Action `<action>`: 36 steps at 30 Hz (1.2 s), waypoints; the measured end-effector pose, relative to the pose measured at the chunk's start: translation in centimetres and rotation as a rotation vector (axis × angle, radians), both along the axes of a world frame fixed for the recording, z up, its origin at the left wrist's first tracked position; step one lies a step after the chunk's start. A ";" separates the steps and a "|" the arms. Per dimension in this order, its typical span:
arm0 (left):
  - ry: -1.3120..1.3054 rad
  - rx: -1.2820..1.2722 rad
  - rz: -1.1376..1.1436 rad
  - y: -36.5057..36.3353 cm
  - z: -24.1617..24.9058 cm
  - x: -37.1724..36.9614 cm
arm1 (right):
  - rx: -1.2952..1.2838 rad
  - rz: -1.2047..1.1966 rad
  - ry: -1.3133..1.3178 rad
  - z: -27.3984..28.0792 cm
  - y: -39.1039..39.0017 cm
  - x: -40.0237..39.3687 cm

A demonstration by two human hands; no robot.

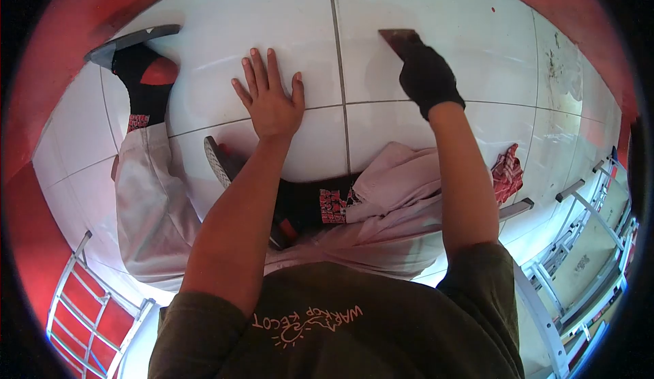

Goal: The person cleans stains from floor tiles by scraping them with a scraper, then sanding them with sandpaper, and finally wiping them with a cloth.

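My left hand (274, 104) is bare and lies flat on the white tiled floor (381, 72), fingers spread, left of a dark grout line. Right of that line, my right hand (429, 76) wears a black glove, its fingers closed round a flat scraper-like tool (396, 35). The tool's thin, brownish blade points up and left, over the tiles. Whether its edge touches the floor I cannot tell.
Red wall (41, 86) borders the tiles. A red patterned cloth (507, 174) lies right of my leg. Metal ladders (85, 311) stand at the lower left and right. Dark stains (553, 58) mark the right tiles. My legs are folded on the floor.
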State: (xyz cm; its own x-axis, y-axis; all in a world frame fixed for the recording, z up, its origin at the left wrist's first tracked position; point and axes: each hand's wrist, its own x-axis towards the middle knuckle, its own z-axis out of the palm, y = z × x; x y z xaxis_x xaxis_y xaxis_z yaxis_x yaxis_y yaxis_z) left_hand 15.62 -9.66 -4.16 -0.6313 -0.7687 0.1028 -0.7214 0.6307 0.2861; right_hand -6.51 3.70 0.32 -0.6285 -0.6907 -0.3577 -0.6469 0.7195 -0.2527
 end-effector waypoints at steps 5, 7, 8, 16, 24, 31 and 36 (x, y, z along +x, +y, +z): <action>-0.012 0.001 0.009 0.0 0.0 0.1 | -0.023 0.101 0.164 -0.8 1.1 1.0; -0.013 0.006 0.006 0.1 -0.1 0.1 | 0.050 -0.008 0.042 -0.5 -0.3 -0.7; -0.012 0.004 0.007 -0.1 0.0 0.1 | 0.047 -0.010 0.044 0.3 -0.6 -0.1; -0.009 0.013 0.003 0.1 0.0 0.2 | 0.005 -0.067 0.035 -0.3 -0.9 -1.7; -0.011 0.005 -0.001 0.1 0.0 0.2 | -0.035 0.047 0.129 -2.6 -2.4 -2.0; -0.032 0.010 0.016 -0.2 0.1 0.0 | -0.003 0.054 0.122 0.9 -3.4 0.2; -0.010 0.012 0.005 -0.1 0.0 0.2 | 0.110 -0.006 -0.014 2.1 -6.1 -3.4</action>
State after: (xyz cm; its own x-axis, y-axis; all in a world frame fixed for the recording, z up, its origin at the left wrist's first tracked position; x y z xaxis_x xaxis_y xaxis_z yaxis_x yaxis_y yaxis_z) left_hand 15.80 -9.81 -4.15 -0.6283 -0.7731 0.0872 -0.7275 0.6235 0.2865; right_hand -9.91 -2.37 2.43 -0.6271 -0.6427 -0.4401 -0.6393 0.7474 -0.1806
